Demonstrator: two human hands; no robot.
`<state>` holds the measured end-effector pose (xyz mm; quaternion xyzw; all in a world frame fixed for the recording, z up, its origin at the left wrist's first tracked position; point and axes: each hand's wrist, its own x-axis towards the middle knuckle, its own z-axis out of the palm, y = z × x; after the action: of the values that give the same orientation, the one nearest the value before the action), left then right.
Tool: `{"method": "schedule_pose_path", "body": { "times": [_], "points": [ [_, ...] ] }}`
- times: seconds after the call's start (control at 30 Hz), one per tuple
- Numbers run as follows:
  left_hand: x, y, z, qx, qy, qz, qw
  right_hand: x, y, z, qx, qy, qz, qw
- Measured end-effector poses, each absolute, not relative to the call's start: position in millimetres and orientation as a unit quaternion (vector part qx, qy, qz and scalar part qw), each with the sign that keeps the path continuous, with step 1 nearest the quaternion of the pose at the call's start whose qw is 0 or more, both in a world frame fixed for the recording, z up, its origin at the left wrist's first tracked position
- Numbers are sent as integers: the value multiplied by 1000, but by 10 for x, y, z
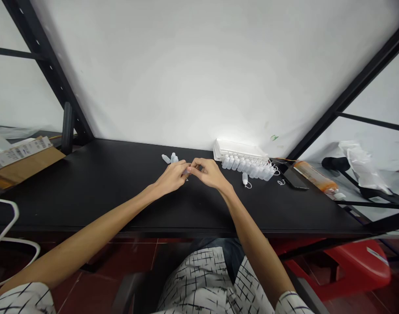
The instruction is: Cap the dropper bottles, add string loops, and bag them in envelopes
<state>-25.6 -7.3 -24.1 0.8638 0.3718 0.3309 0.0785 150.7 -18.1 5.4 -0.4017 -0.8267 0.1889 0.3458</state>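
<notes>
Left hand: fingers curled nearly closed round a small pale piece, mostly hidden, over the desk. Right hand: bent, thumb and fingertips meeting my left at the piece; can't tell if it grips too. Two-handed hold probably because it's small, fiddly. Loose bottles just beyond my left, likely for easy reach. Bottle row lined up along the white trays, presumably for order; lone bottle in front.
</notes>
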Motion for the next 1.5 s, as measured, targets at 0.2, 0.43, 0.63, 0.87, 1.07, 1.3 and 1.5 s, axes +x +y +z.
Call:
{"method": "schedule_pose_path", "body": {
  "times": [0.2,0.43,0.63,0.87,1.07,1.3,1.5],
  "points": [
    [-261,-76,-156,784,412,430,173,1523,-123,36,-378,-773,286,422],
    [-244,-90,-65,546,385,644,373,1430,-90,-35,-322,-657,469,494],
    [-208,-127,-24,526,368,678,358,1275,-172,-60,-277,-609,504,546],
    [-224,-119,-52,544,366,678,333,1212,-167,-81,-272,-582,520,563],
    [-254,-128,-62,604,416,625,269,1187,-215,-52,-276,-556,505,600],
    [-313,-207,-22,742,472,435,192,1365,-166,-13,-332,-565,412,633],
    [-303,-236,-46,782,462,405,103,1399,-133,-44,-346,-619,399,581]
  ]
}}
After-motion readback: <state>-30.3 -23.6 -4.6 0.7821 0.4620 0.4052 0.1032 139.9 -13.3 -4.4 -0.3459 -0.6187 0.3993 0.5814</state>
